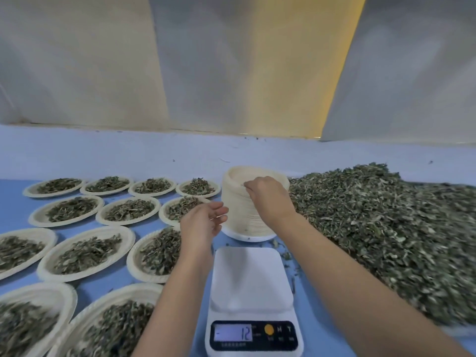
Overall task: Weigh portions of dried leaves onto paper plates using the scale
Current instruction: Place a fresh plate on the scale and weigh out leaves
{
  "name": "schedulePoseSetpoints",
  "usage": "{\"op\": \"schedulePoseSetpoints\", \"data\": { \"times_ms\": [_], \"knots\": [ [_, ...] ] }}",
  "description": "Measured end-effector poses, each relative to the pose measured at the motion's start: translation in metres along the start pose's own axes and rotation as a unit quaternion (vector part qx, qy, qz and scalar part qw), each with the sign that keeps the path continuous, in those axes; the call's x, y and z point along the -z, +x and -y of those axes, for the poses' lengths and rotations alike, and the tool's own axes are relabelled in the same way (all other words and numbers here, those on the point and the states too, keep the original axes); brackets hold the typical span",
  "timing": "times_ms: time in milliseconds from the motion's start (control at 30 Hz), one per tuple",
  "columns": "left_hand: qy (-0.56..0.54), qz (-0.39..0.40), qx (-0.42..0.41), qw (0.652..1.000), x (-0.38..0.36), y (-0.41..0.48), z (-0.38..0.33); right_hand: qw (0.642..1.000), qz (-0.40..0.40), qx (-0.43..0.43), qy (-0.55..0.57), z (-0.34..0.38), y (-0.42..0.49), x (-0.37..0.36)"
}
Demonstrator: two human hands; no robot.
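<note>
Head view. About a dozen filled plates lie in rows across the left half of the desk, each carrying a portion of dried leaves, so a good share of the weighing appears done. A large leaf pile covers the right side of the desk, so many portions are probably left. The scale stands at the near edge with its platform bare, and its display shows minus 12. The step in hand is judged to be fetching a fresh plate. The plate stack stands just beyond the scale, toward the far edge, between the filled plates and the leaf pile. The right grip rests on the stack, with its fingers curled down and seeming to pinch the rim of the top plate. The left grip is released, fingers relaxed, just beside the stack's left wall and holding nothing. No leaves are in either grip.
</note>
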State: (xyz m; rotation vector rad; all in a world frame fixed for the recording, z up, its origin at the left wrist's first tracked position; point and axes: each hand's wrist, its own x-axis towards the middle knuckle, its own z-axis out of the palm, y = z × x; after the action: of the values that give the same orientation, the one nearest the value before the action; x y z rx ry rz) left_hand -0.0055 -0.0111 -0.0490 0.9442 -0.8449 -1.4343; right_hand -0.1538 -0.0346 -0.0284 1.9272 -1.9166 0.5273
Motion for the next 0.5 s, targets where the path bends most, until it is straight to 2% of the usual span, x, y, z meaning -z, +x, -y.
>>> {"op": "schedulePoseSetpoints", "data": {
  "times_ms": [100, 367, 500],
  "knots": [
    [-0.004, -0.001, 0.007, 1.000, 0.003, -0.001, 0.002, 1.000, -0.015, 0.004, 0.015, -0.001, 0.000, -0.005],
    [0.008, 0.026, 0.020, 0.999, 0.001, -0.005, 0.008, 0.991, -0.118, 0.032, 0.062, -0.001, 0.000, -0.005],
    [-0.034, 0.016, 0.006, 0.999, -0.001, -0.004, 0.005, 0.953, -0.238, 0.171, 0.080, 0.017, -0.022, 0.004]
  ]
}}
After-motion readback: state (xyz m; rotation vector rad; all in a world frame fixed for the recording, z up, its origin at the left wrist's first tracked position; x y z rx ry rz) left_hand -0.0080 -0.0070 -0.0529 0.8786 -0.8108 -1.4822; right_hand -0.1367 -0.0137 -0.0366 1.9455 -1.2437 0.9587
